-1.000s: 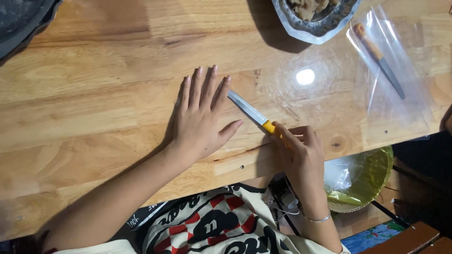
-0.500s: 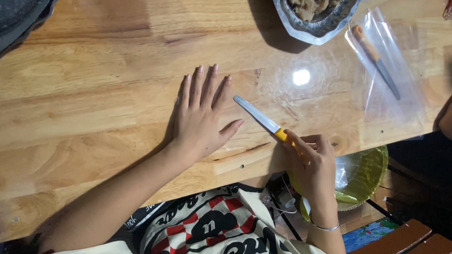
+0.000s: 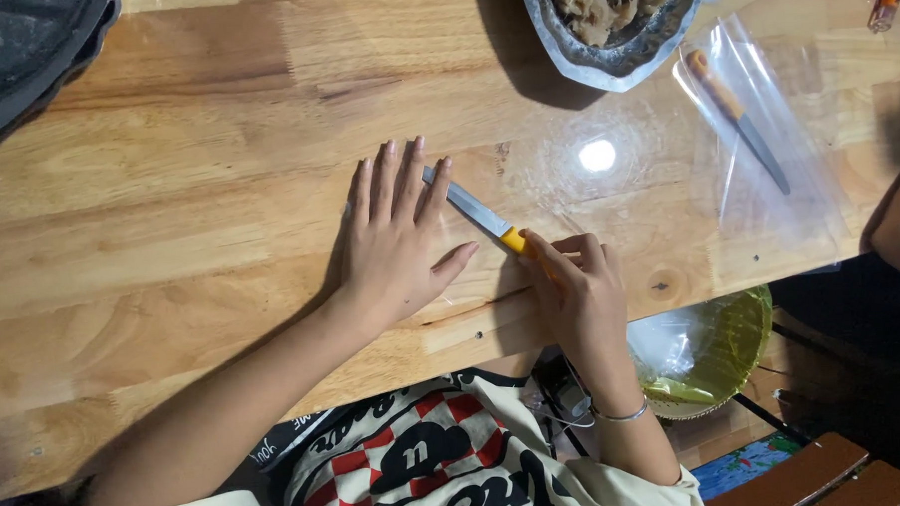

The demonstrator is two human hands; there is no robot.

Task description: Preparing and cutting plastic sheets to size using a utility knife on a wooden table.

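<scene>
My left hand [image 3: 398, 240] lies flat, fingers spread, pressing a clear plastic sheet [image 3: 607, 193] onto the wooden table [image 3: 170, 233]. My right hand [image 3: 576, 288] grips the yellow handle of a knife [image 3: 481, 214]. The blade rests on the sheet, its tip close against my left fingertips. A thin bracelet circles my right wrist.
A metal bowl [image 3: 612, 28] of brownish pieces stands at the far edge. A second orange-handled knife [image 3: 740, 118] lies under a clear plastic bag on the right. A dark tray [image 3: 24, 48] sits far left. A green basket [image 3: 713, 354] is below the table edge. A small orange lighter [image 3: 887, 0] lies far right.
My right hand has slid the knife forward and left along the sheet, so the blade tip now reaches my left fingers. My left hand has stayed flat in place.
</scene>
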